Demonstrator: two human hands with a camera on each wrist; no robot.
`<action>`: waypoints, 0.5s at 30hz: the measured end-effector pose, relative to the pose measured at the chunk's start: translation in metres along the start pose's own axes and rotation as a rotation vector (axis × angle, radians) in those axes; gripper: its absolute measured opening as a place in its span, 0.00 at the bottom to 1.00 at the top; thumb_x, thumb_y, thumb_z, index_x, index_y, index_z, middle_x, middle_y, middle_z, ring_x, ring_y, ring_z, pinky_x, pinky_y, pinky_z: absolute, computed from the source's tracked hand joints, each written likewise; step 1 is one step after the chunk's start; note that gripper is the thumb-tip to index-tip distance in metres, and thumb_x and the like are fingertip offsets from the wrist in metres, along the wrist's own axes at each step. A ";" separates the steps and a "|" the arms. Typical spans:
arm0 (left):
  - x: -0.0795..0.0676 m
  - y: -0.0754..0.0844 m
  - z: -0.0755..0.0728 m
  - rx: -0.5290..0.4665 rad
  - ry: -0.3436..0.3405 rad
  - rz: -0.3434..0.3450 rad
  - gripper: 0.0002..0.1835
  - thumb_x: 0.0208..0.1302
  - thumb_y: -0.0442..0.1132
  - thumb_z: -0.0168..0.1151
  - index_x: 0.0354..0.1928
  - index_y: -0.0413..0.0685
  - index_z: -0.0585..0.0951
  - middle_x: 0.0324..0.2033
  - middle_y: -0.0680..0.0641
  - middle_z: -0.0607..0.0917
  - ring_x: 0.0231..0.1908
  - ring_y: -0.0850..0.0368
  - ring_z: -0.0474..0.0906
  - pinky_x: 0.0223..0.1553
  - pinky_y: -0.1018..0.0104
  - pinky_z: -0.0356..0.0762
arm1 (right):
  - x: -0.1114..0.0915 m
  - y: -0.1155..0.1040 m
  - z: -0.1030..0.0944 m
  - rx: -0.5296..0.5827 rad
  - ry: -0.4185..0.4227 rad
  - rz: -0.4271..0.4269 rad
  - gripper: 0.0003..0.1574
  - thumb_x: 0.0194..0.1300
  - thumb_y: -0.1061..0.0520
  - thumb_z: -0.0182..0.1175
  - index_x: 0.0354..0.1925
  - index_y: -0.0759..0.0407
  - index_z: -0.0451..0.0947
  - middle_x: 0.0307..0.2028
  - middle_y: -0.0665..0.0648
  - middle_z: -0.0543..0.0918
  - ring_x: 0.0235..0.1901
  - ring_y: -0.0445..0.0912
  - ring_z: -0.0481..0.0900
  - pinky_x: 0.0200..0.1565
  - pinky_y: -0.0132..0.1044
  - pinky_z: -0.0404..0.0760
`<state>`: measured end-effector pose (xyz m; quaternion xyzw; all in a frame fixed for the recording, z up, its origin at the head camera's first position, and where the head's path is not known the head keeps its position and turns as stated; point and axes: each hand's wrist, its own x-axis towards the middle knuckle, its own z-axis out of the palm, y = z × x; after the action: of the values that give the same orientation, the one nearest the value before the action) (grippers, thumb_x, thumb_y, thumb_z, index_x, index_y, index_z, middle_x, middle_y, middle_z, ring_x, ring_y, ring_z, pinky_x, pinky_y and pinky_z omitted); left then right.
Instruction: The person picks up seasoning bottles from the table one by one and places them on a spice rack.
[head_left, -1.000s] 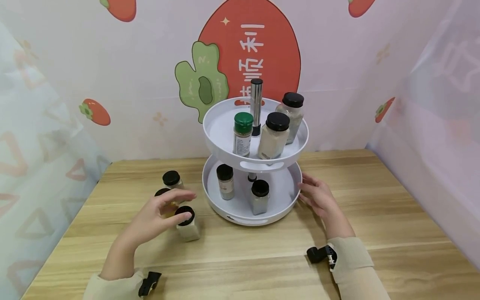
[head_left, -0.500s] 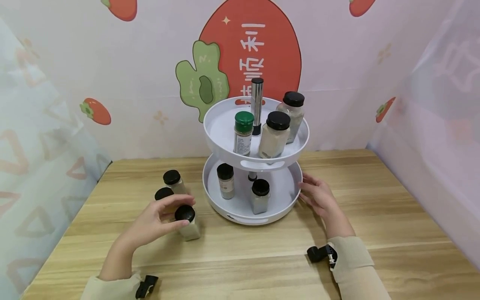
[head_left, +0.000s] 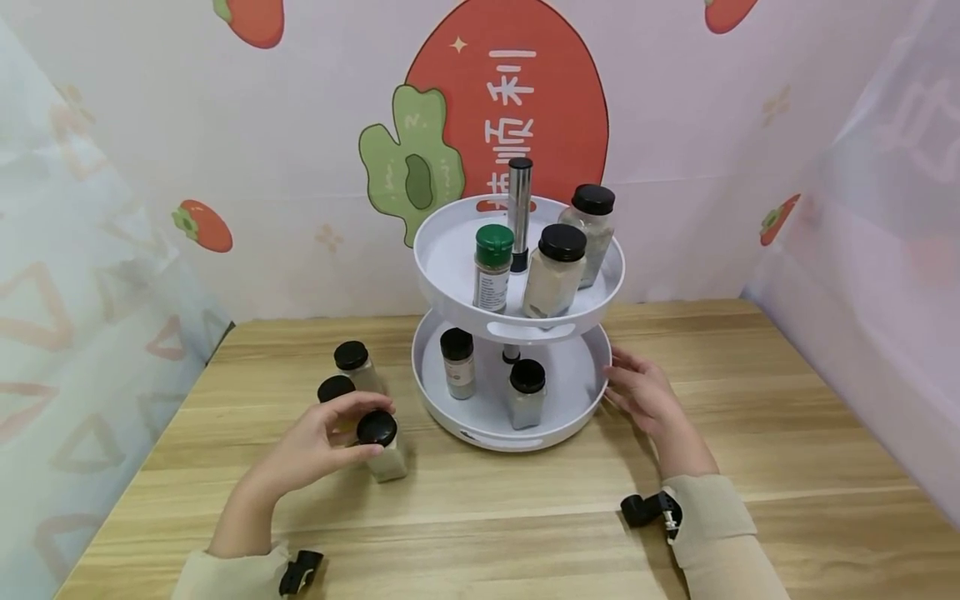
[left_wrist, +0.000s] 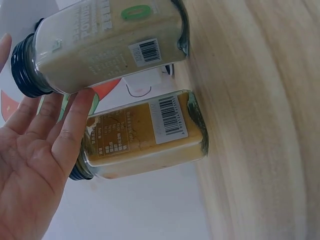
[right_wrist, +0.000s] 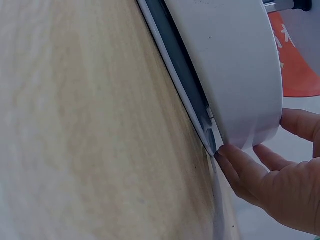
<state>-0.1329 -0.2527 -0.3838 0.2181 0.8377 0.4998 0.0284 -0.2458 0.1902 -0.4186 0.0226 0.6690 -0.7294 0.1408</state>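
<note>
The light wood-grain bench point(head_left: 525, 525) carries a round white two-tier tray point(head_left: 457, 304); against its lower wall point(right_wrist: 235, 70) rests the right hand point(head_left: 645, 398), fingers point(right_wrist: 245, 162) loosely spread. Left of the tray, on the bench, the left hand point(head_left: 309, 450) pinches an upright, pale-filled square glass jar point(head_left: 390, 464) at its black lid point(head_left: 377, 427).

Eight jars point(head_left: 553, 287) are standing in view: seven are wearing black lids point(head_left: 562, 241), and one is wearing a green lid point(head_left: 495, 243). Two white trays are showing. Three jars are standing in the upper tray point(head_left: 450, 250), two in the lower tray point(head_left: 564, 396), and three on one wooden table point(head_left: 517, 521). One metal post point(head_left: 520, 204) is showing. Two hands are showing, one left hand point(head_left: 318, 437) and one right hand point(head_left: 645, 393), plus two beige sleeves point(head_left: 708, 517) and two black wrist devices point(head_left: 649, 510).
</note>
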 end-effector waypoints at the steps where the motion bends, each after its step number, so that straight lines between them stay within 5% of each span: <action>1: 0.000 0.000 0.000 0.000 -0.001 -0.005 0.26 0.59 0.35 0.72 0.60 0.40 0.77 0.56 0.40 0.82 0.53 0.70 0.79 0.53 0.74 0.81 | 0.000 0.000 0.000 0.001 0.000 0.001 0.41 0.75 0.63 0.49 0.77 0.66 0.44 0.76 0.68 0.51 0.50 0.33 0.74 0.50 0.23 0.79; 15: 0.000 -0.003 0.002 0.001 -0.062 -0.027 0.29 0.57 0.36 0.74 0.61 0.44 0.76 0.58 0.36 0.79 0.51 0.68 0.81 0.53 0.73 0.81 | 0.001 -0.002 -0.001 -0.004 0.001 0.007 0.41 0.74 0.63 0.49 0.77 0.66 0.44 0.76 0.69 0.51 0.50 0.34 0.74 0.51 0.23 0.80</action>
<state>-0.1338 -0.2521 -0.3876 0.2222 0.8395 0.4921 0.0609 -0.2475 0.1912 -0.4174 0.0251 0.6704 -0.7277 0.1430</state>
